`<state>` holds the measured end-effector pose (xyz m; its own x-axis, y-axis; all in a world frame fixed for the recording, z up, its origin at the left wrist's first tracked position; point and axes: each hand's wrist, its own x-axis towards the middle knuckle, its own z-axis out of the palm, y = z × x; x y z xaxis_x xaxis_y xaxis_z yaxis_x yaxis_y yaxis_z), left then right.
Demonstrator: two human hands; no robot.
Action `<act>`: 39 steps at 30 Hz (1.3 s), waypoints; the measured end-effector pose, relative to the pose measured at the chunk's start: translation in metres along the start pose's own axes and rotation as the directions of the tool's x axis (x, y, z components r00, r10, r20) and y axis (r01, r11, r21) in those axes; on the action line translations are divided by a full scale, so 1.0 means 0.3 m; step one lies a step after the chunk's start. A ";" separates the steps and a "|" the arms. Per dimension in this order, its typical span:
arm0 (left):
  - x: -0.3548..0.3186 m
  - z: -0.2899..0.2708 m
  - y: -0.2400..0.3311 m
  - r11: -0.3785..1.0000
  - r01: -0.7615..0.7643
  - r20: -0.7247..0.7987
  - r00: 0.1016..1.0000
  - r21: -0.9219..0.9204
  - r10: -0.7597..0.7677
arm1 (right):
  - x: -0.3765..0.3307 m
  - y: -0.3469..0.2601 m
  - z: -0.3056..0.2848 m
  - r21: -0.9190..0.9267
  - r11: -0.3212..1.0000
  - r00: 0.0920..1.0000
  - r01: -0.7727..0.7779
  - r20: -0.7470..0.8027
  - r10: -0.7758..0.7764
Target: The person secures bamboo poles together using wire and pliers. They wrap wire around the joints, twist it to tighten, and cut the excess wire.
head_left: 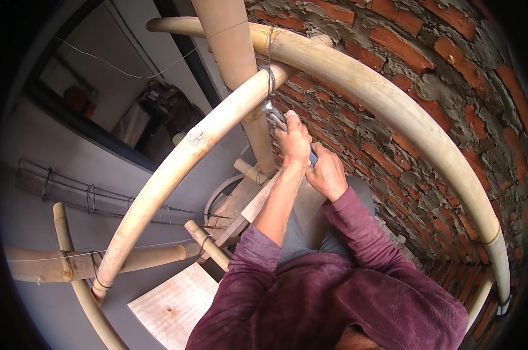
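Note:
My left hand is raised to a joint of bamboo poles and is closed around metal pliers. The plier jaws bite a grey binding wire that loops around an upright bamboo pole and a slanting bamboo pole. My right hand sits just below and to the right, fingers curled at the blue end of the pliers' handles. Both forearms wear pushed-up maroon sleeves.
A long curved bamboo pole runs along a rough red brick wall on the right. Below are more tied bamboo poles, wooden boards, a wire rebar cage and a dark window opening.

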<state>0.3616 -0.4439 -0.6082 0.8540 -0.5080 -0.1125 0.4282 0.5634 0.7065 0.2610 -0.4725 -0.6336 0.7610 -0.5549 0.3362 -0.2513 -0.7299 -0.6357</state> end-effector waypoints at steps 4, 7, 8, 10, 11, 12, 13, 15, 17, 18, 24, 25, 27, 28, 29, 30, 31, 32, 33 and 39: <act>-0.016 -0.070 0.023 0.942 -0.056 0.018 0.998 0.332 0.053 | 0.003 -0.022 -0.004 0.248 0.968 0.980 -0.027 0.198 -0.024; -0.053 -0.123 0.101 0.895 -0.089 0.229 0.973 0.438 -0.016 | 0.010 -0.029 -0.026 0.443 0.867 0.876 -0.229 0.482 -0.015; -0.044 -0.140 0.122 0.922 -0.023 0.280 0.956 0.386 -0.093 | 0.013 -0.015 -0.025 0.520 0.779 0.814 -0.351 0.580 -0.020; -0.025 -0.162 0.156 0.950 0.116 0.386 0.894 0.290 -0.227 | 0.017 -0.025 -0.032 0.603 0.588 0.702 -0.539 0.708 -0.083; -0.025 -0.161 0.166 0.952 0.217 0.416 0.862 0.218 -0.292 | 0.018 -0.022 -0.021 0.620 0.425 0.615 -0.660 0.770 -0.169; -0.028 -0.156 0.177 0.937 0.318 0.450 0.822 0.147 -0.349 | 0.019 -0.005 0.001 0.589 0.254 0.529 -0.767 0.805 -0.269; -0.026 -0.135 0.174 0.902 0.423 0.504 0.763 0.084 -0.405 | 0.020 0.020 0.011 0.523 0.084 0.463 -0.848 0.808 -0.366; -0.024 -0.128 0.147 0.917 0.395 0.474 0.796 0.063 -0.376 | 0.027 0.061 0.043 0.442 -0.025 0.390 -0.897 0.762 -0.517; -0.006 -0.128 0.109 0.942 0.336 0.474 0.828 0.009 -0.300 | 0.044 0.106 0.058 0.370 -0.048 0.322 -0.928 0.727 -0.607; -0.018 -0.097 0.089 0.956 0.291 0.363 0.888 0.031 -0.282 | 0.064 0.130 0.039 0.418 0.102 0.312 -0.903 0.799 -0.514; -0.007 -0.077 0.025 0.985 0.119 0.012 0.992 0.123 -0.122 | -0.008 -0.021 -0.077 0.380 0.920 0.925 -0.100 0.375 -0.054; 0.001 -0.060 0.016 0.983 0.087 -0.044 0.996 0.164 -0.081 | -0.041 -0.060 -0.076 0.225 0.974 0.979 0.023 0.193 -0.068; 0.001 -0.047 0.002 0.979 0.091 -0.100 0.992 0.181 -0.074 | -0.073 -0.078 -0.009 -0.048 0.996 0.997 0.071 0.018 -0.070; 0.012 -0.050 -0.004 0.969 0.067 -0.134 0.990 0.238 -0.036 | -0.044 -0.059 0.018 -0.002 1.000 0.999 0.005 0.054 -0.005; 0.019 -0.055 -0.010 0.954 0.045 -0.168 0.986 0.296 0.005 | -0.022 -0.046 0.034 0.042 0.997 0.994 -0.063 0.093 0.059; 0.011 -0.072 -0.017 0.924 0.007 -0.097 0.995 0.382 0.032 | -0.029 -0.038 0.037 0.091 0.996 0.994 -0.013 0.106 0.003; -0.014 -0.078 0.001 0.885 -0.036 -0.019 0.999 0.464 0.050 | -0.029 -0.036 0.030 0.139 0.990 0.992 0.034 0.112 -0.050; -0.045 -0.081 0.041 0.839 -0.088 0.056 0.996 0.537 0.069 | -0.023 -0.040 0.017 0.189 0.978 0.987 0.087 0.119 -0.110; -0.075 -0.088 0.123 0.785 -0.038 0.159 0.984 0.618 -0.077 | -0.012 -0.050 -0.021 0.361 0.928 0.943 -0.097 0.332 -0.031; -0.028 -0.158 0.244 0.856 -0.129 0.535 0.824 0.501 -0.189 | 0.021 0.001 -0.028 0.392 -0.115 0.383 -0.913 0.726 -0.571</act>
<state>0.3999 -0.3673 -0.5887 0.4646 -0.8732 0.1473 0.1081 0.2210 0.9693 0.2607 -0.4795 -0.6259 0.8693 0.4941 -0.0126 -0.4318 0.7466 -0.5061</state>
